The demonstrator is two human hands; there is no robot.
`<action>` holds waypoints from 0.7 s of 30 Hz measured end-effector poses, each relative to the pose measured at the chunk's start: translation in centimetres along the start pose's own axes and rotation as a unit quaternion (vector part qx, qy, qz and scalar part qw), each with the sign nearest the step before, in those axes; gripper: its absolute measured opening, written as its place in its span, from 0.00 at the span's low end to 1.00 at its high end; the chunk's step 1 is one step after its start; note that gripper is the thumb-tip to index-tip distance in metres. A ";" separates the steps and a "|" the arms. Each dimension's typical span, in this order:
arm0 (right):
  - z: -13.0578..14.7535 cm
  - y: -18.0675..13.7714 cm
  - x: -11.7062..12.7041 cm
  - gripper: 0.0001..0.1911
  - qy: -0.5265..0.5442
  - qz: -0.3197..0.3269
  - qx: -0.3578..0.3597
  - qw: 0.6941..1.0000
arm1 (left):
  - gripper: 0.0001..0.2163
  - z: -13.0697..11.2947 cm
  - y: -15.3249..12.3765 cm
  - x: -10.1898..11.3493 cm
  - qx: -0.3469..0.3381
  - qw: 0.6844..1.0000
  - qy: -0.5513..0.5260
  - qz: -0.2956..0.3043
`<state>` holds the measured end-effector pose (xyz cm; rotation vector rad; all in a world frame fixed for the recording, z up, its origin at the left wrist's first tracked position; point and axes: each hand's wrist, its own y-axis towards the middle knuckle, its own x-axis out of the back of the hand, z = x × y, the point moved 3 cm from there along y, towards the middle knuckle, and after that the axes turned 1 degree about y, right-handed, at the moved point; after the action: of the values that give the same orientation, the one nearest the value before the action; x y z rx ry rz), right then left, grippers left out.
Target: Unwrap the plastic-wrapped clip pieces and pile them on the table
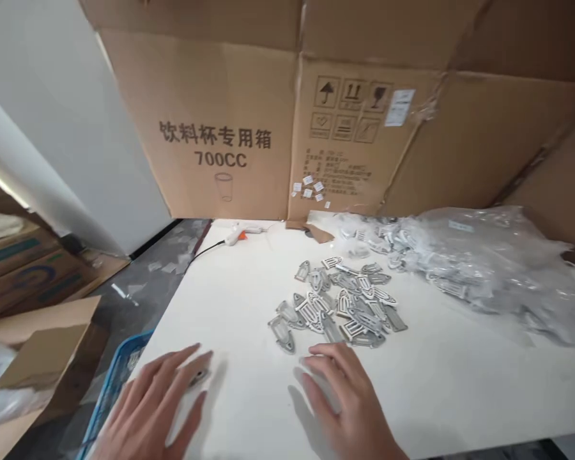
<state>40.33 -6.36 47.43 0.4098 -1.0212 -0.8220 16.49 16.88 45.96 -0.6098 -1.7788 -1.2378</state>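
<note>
Left hand point(158, 402) flat over one clip point(199, 377) — pile point(338, 303) near right hand point(349, 402).

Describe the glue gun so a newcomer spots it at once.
Start at the big cardboard box printed 700CC. At its foot, on the white table's far edge, lies the glue gun. Unlike the grey metal clips, it is white, orange-tipped and trails a black cord.

I see bright, even light on the white table point(460, 383), nearly washing it out. Soft shadows fall just left of both hands point(153, 402). The plastic bags point(483, 268) far right glint and smear. Everything looks slightly blurred, and the edges bend outward, mostly at the left.
</note>
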 end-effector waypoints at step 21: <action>-29.2 9.2 11.6 0.12 -0.095 -0.197 -0.187 0.958 | 0.17 -2.7 21.1 -7.7 -0.013 0.997 -0.073 -0.005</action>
<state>72.66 -11.24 46.06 0.2122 -0.9447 -1.4090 37.83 23.20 50.25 -0.7219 -1.8902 -1.2530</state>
